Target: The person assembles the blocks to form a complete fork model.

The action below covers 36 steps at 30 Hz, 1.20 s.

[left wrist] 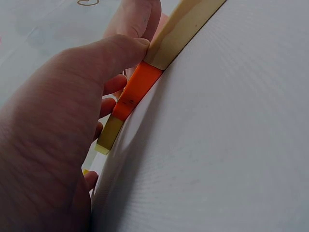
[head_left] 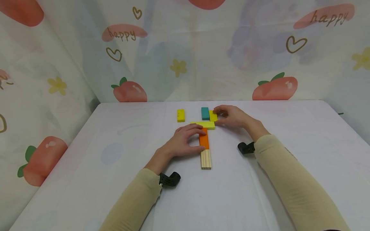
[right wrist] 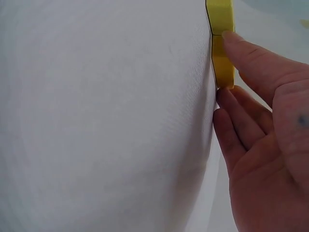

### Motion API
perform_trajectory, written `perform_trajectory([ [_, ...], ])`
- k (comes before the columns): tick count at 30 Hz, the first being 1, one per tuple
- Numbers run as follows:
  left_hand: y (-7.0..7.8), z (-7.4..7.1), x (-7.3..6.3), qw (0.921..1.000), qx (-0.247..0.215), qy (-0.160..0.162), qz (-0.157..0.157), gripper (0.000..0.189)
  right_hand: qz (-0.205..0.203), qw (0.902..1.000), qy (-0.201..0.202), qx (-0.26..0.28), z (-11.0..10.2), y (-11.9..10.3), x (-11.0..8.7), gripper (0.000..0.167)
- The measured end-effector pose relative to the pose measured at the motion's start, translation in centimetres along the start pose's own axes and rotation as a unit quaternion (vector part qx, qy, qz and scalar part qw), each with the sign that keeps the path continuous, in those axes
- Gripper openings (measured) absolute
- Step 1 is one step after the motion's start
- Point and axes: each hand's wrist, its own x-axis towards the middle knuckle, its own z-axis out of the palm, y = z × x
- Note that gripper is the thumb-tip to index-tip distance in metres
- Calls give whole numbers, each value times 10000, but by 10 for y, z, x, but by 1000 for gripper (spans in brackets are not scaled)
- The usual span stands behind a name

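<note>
My left hand [head_left: 185,140] lies over the left side of an orange block [head_left: 204,141], with the thumb where it meets the pale plain wood pieces [head_left: 206,159] and the fingers by its far end. Crosswise beyond the orange block lies a yellow-green block [head_left: 210,125], forming a T. Behind that, my right hand [head_left: 234,117] pinches a yellow block [head_left: 213,116] lengthwise; its thumb is at the end touching the yellow-green block, its fingers at the other end. A teal block [head_left: 205,113] stands close along the yellow block's left side.
Another yellow block [head_left: 180,115] lies apart, left of the teal one. The white tabletop [head_left: 219,199] ends at a patterned cloth backdrop [head_left: 202,80]. Each wrist wears a black camera, the right one [head_left: 246,148] low over the table.
</note>
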Motion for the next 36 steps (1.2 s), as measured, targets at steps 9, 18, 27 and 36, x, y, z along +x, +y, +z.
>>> perform_trajectory([
  [9, -1, 0, 1, 10000, 39, 23, 40, 46, -9, 9998, 19, 217, -6, 5, -5, 54],
  [18, 0, 0, 0, 10000, 13, -43, -40, 47, -39, 9986, 259, 457, -17, 5, -11, 57],
  [27, 0, -1, 0, 10000, 11, -14, 13, 47, -90, 9979, 411, 498, -18, 2, -9, 55],
  [36, 0, 0, 0, 10000, -13, -23, -22, 47, -355, 9971, 490, 467, -12, -4, -1, 56],
])
